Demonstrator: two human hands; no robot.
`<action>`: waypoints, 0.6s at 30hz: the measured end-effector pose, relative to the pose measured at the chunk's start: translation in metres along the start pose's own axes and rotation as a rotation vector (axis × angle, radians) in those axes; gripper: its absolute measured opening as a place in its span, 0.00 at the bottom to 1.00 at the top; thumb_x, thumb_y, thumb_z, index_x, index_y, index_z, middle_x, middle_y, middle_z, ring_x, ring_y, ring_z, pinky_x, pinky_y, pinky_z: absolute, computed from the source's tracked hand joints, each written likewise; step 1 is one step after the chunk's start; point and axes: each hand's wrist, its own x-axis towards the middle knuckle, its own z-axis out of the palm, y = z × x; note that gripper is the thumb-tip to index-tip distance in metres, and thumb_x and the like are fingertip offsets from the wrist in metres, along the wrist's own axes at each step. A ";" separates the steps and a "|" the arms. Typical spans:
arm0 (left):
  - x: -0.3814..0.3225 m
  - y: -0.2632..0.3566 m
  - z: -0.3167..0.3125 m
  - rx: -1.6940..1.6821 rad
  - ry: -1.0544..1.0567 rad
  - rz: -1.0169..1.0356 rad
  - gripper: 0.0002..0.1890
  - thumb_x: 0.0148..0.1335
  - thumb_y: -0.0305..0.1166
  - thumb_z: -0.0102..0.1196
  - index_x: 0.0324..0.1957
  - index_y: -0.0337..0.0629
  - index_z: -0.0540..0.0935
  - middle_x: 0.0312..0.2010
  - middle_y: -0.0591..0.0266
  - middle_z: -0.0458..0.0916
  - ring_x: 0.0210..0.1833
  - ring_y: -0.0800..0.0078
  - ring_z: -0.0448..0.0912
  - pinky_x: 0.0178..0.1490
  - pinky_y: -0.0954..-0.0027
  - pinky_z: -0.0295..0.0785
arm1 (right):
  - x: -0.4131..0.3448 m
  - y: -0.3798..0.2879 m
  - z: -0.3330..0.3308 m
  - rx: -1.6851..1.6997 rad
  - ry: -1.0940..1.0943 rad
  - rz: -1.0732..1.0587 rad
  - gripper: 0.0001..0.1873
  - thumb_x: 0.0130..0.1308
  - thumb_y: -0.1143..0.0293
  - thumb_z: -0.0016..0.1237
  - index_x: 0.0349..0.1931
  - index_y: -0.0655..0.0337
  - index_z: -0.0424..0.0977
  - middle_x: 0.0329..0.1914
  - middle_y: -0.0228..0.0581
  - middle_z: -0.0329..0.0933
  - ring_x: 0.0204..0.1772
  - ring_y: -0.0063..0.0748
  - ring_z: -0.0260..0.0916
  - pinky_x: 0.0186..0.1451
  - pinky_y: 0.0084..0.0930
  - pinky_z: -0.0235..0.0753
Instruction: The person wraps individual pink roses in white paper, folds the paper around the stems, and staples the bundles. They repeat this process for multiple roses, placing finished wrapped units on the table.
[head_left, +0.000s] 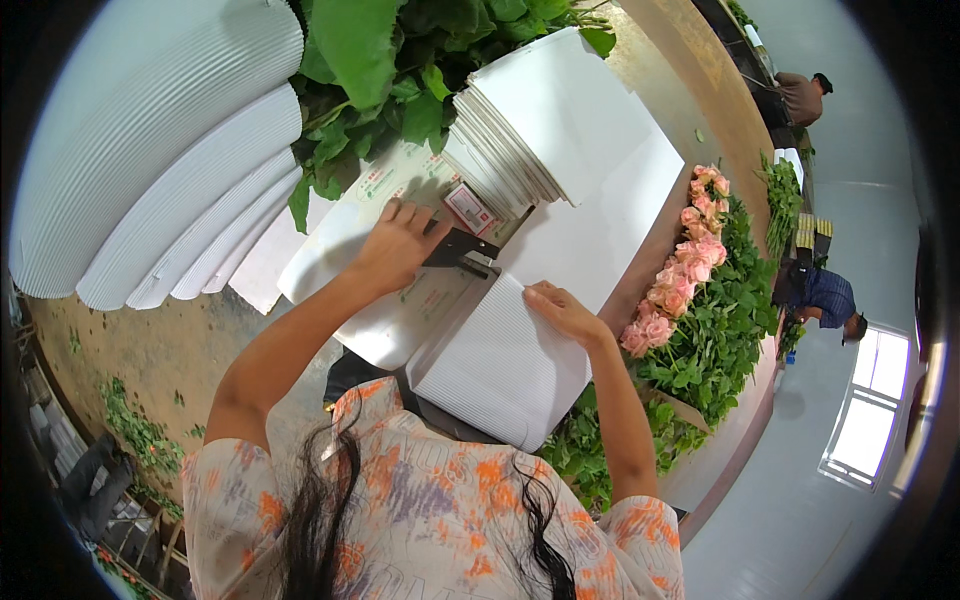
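Note:
Fingers curled over its rear end, my left hand (397, 251) is on a black stapler (459, 249); its palm side is hidden. A folded white corrugated sheet (499, 352) lies close to my body, its upper corner at the stapler's front end. My right hand (561, 309) pinches the upper right edge of this sheet between thumb and fingers. Beyond the stapler is a small red-and-white box (469, 208), beside a stack of white card sheets (555, 112). Flat white sheets (585, 232) lie under and to the right of that stack.
Pink roses (675, 277) with leafy stems lie to the right. Green foliage (420, 97) stands at the top, next to large corrugated sheets (187, 127) on the left. Leaves litter the floor (150, 360). Two people (825, 296) (801, 97) are at the far right.

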 end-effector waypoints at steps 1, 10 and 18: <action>0.006 0.002 -0.003 -0.002 -0.006 0.019 0.34 0.33 0.24 0.58 0.52 0.41 0.70 0.38 0.57 0.68 0.43 0.62 0.66 0.52 0.63 0.57 | 0.000 0.002 0.000 0.006 0.008 0.006 0.30 0.62 0.42 0.35 0.52 0.57 0.70 0.45 0.40 0.66 0.52 0.34 0.62 0.57 0.27 0.58; 0.046 -0.002 0.024 0.039 -0.160 0.255 0.34 0.39 0.26 0.59 0.55 0.41 0.66 0.47 0.56 0.69 0.53 0.62 0.65 0.57 0.64 0.56 | -0.001 -0.001 0.001 -0.040 0.033 -0.040 0.28 0.63 0.44 0.35 0.51 0.58 0.71 0.40 0.41 0.67 0.46 0.32 0.63 0.52 0.25 0.60; 0.067 -0.007 0.031 0.005 -0.429 0.304 0.21 0.43 0.23 0.54 0.44 0.40 0.70 0.39 0.57 0.75 0.44 0.61 0.74 0.49 0.63 0.67 | 0.001 0.004 0.001 -0.004 0.032 -0.030 0.27 0.63 0.46 0.37 0.50 0.58 0.72 0.42 0.41 0.68 0.47 0.33 0.63 0.52 0.25 0.62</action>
